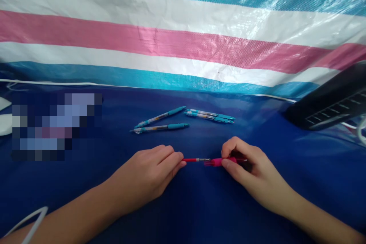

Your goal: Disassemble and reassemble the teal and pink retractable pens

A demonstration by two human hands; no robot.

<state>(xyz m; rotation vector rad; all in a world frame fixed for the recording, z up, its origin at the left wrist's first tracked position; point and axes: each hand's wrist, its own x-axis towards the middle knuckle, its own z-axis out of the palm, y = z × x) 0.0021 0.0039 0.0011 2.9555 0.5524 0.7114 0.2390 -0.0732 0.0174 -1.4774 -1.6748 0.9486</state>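
Note:
Between the fingertips of my left hand [156,169] is a red pen refill [191,159], its metallic tip pointing right. My right hand [251,167] pinches a pink-red pen barrel [216,162], whose end faces the refill. The refill's tip lies close to that end; whether they touch I cannot tell. Part of the barrel is hidden behind my right fingers. Beyond my hands, two blue pens, an upper one [161,116] and a lower one [160,127], lie at an angle to each other. More blue pens [210,116] lie side by side to their right.
A dark blue cover [194,206] spreads over the table. At the right stands a black slotted object [331,99]. A blurred-out patch [57,126] is at left, near white objects [5,124]. A white cable [36,223] crosses my left forearm. Behind hangs a striped sheet [171,42].

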